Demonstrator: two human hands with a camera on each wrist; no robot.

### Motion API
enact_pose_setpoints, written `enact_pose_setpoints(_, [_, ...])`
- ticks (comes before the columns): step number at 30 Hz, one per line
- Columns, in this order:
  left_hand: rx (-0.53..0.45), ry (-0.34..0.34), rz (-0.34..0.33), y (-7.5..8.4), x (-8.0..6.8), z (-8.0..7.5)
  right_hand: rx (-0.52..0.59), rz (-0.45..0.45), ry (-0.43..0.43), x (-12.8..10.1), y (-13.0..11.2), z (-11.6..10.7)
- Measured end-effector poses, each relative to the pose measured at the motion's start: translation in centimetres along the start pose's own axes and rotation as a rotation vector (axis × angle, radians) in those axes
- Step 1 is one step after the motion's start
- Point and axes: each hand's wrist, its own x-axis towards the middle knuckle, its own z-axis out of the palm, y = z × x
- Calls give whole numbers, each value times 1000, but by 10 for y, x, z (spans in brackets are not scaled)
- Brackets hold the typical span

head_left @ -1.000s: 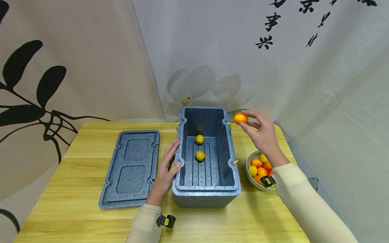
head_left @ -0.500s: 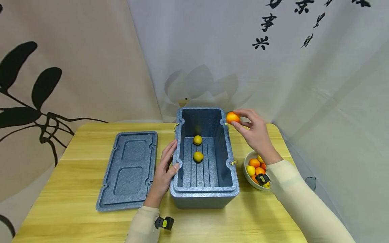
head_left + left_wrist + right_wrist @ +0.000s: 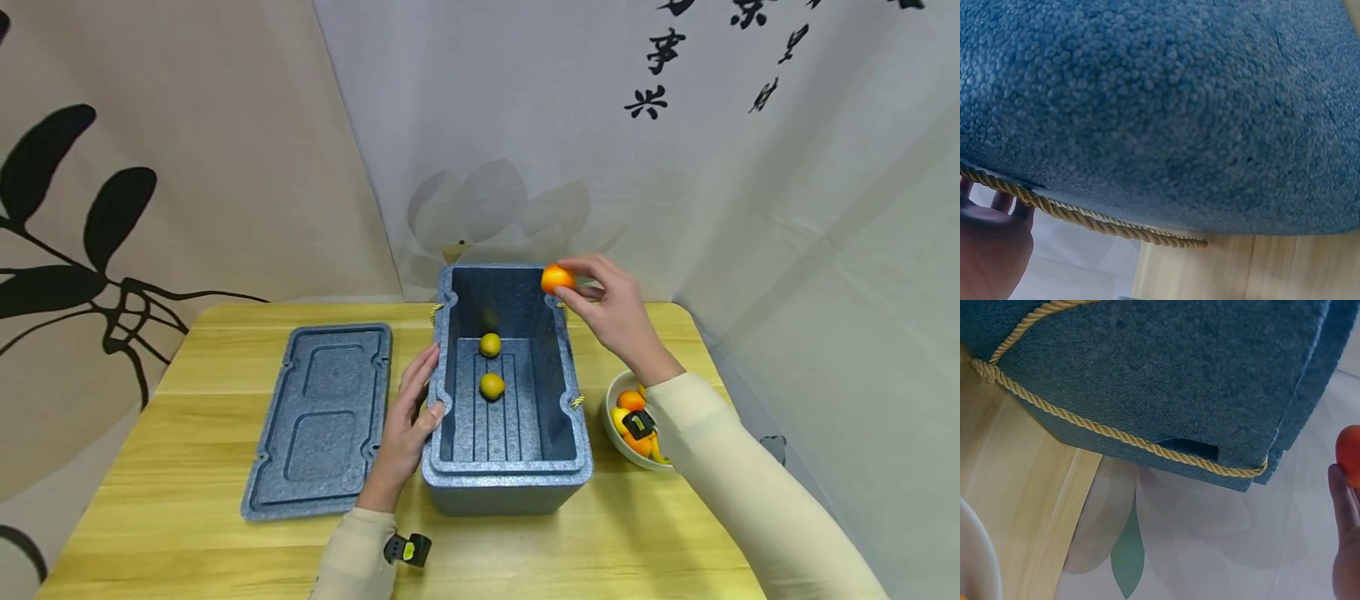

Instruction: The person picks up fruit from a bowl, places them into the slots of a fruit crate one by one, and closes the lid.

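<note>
A blue-grey foam box [image 3: 506,479] stands uncovered on the table. Two small yellow-green citrus fruits [image 3: 492,386] lie on its grooved floor. My left hand [image 3: 408,429] rests along the box's left side, fingers extended and thumb at the rim; the left wrist view shows its fingers by a golden rope [image 3: 1104,223]. Between thumb and fingertips, my right hand [image 3: 618,312] pinches an orange [image 3: 557,278] above the box's far right corner. That orange [image 3: 1350,453] appears at the right edge of the right wrist view, outside the box wall from that angle.
The box's lid [image 3: 318,421] lies flat on the wooden table [image 3: 180,467] at left. Right of the box stands a pale bowl [image 3: 611,417] of orange and yellow fruits, partly hidden by the right sleeve. A printed curtain [image 3: 517,100] hangs behind the table.
My right hand has carried the orange leftward, from beside the box to over its far right corner. My left hand stays at the box's side.
</note>
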Motion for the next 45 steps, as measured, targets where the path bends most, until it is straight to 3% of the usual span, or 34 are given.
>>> enact_pose_setpoints(13, [14,-4,2,-1,-2,1,-104,13,-90,10,-2,8])
enact_pose_setpoints(25, [14,10,-12,1,-2,-1,-141,80,-142,20,5,19])
enact_pose_setpoints(45, [23,12,-1,0,-2,0,-247,76,-232,25,11,25])
